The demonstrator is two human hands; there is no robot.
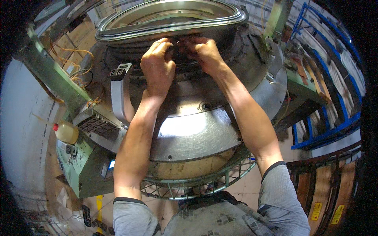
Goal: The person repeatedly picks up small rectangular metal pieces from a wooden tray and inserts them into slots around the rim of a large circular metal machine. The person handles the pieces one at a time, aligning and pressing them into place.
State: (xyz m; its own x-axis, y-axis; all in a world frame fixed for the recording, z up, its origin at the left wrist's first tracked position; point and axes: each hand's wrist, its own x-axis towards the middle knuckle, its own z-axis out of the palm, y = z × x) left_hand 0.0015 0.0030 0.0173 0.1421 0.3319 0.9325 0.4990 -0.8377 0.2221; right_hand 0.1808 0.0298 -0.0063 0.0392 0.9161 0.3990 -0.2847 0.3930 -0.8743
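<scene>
Both arms reach forward over a large round metal machine, which looks like a circular knitting machine. My left hand (158,65) is bent with fingers curled together at the dark wall (134,51) below the shiny upper ring (173,29). Close beside it, my right hand (205,55) has its fingers pinched at the same wall. A tiny bright spot shows between the two hands. Whatever either set of fingertips grips is too small or too shadowed to name. Nearest to me curves a polished metal plate (193,135) with small bolts.
A grey curved handle-like bracket (119,94) rises left of my left forearm. Green posts (59,74) flank the machine, with orange wires at left. A yellowish bottle with a red cap (67,133) stands at left. A blue rack (334,129) holds pale rolls at right.
</scene>
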